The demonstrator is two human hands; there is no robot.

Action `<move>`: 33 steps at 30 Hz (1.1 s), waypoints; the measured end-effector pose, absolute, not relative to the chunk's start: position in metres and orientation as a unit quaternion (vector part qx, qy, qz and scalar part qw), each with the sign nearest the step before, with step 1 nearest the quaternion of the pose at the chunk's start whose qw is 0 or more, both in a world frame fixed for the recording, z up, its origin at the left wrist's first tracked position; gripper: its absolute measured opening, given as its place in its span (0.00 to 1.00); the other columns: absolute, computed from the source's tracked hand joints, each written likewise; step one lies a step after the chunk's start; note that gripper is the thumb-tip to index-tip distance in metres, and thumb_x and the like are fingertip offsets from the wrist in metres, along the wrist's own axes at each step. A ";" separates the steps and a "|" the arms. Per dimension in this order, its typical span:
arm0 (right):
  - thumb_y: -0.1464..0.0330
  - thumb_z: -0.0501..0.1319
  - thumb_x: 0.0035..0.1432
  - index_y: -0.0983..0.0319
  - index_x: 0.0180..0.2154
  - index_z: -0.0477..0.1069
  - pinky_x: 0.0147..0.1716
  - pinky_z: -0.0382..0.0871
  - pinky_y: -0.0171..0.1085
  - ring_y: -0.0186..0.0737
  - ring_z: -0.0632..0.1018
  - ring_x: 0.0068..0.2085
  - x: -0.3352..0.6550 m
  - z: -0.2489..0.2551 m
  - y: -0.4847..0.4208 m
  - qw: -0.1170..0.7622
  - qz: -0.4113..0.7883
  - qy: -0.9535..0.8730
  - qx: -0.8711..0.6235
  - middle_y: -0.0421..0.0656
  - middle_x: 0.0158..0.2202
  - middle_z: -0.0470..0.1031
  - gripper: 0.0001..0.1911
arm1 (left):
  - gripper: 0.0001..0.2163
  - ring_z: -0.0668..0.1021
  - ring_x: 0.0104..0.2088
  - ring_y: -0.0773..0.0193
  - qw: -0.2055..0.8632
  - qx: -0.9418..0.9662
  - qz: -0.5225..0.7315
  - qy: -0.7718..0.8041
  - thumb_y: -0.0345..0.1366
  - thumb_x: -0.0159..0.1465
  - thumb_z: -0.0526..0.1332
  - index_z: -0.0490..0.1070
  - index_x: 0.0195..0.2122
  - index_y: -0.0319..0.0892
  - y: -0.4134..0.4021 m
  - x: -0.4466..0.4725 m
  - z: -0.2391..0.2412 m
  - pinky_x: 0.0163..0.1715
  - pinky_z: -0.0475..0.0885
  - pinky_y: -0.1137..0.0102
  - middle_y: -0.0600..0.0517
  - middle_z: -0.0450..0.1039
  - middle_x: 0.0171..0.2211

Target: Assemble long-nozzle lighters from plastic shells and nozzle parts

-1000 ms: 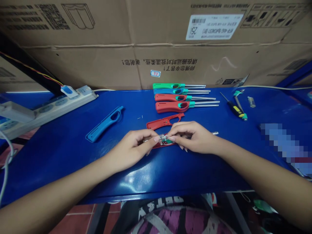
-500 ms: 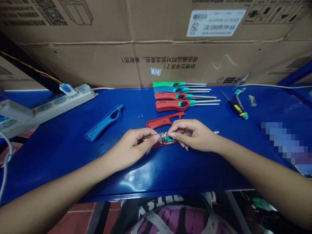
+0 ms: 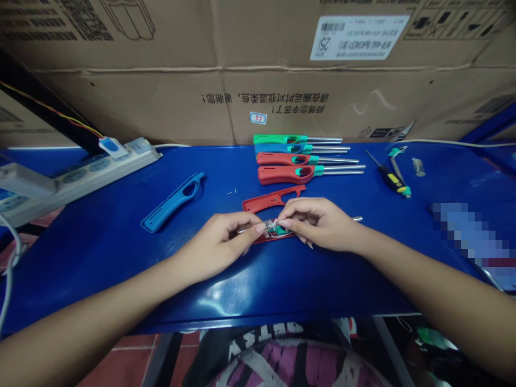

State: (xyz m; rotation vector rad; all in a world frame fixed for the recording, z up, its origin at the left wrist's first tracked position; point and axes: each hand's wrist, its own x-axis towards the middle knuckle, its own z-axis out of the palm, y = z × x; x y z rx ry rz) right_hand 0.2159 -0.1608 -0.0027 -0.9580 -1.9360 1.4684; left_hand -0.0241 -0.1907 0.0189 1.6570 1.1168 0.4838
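Note:
My left hand [image 3: 226, 236] is closed around a small clear lighter fuel tank [image 3: 267, 226], pinched between thumb and fingers. Against the tank's right end, my right hand [image 3: 324, 223] has its fingertips pinched at a thin white piece [image 3: 276, 223], largely covered by the fingers. Below both hands lies an opened red lighter handle half [image 3: 260, 240] with green parts [image 3: 281, 231] in it. The silvery tip of its barrel [image 3: 357, 219] shows past my right hand. Just behind, the other red handle half [image 3: 260, 202] lies with its hollow side up.
Several assembled lighters [image 3: 286, 174] lie in a row at the back. A blue handle half [image 3: 173, 204] and tiny metal pins [image 3: 233, 192] are to the left. On the right are a screwdriver [image 3: 391, 180], a loose clear tank [image 3: 418, 167] and a blurred-out item [image 3: 471, 236]. A power strip [image 3: 84, 177] stands far left.
The fingers of both hands have barely shifted at the fuel tank's end. The white piece there sits slightly differently. Everything else on the table stays in place.

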 end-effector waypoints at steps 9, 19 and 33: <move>0.63 0.62 0.65 0.65 0.38 0.74 0.16 0.65 0.27 0.27 0.71 0.19 0.215 -0.001 -0.161 0.265 0.535 -0.723 -0.349 0.36 0.24 0.69 0.10 | 0.17 0.65 0.22 0.70 0.507 0.696 0.201 0.467 0.48 0.70 0.56 0.75 0.38 0.39 -0.191 -0.023 0.017 0.22 0.58 0.75 0.58 0.64 0.22; 0.64 0.61 0.65 0.65 0.37 0.74 0.19 0.63 0.29 0.27 0.70 0.22 0.214 0.000 -0.162 0.270 0.512 -0.739 -0.344 0.38 0.26 0.71 0.09 | 0.17 0.65 0.22 0.70 0.509 0.697 0.204 0.462 0.47 0.71 0.56 0.75 0.38 0.38 -0.190 -0.023 0.016 0.22 0.58 0.76 0.58 0.64 0.22; 0.65 0.62 0.63 0.64 0.34 0.74 0.20 0.62 0.30 0.27 0.69 0.21 0.213 -0.001 -0.163 0.275 0.505 -0.737 -0.355 0.36 0.23 0.69 0.09 | 0.17 0.64 0.23 0.70 0.504 0.701 0.208 0.459 0.46 0.70 0.57 0.76 0.38 0.38 -0.189 -0.022 0.016 0.22 0.58 0.75 0.57 0.65 0.23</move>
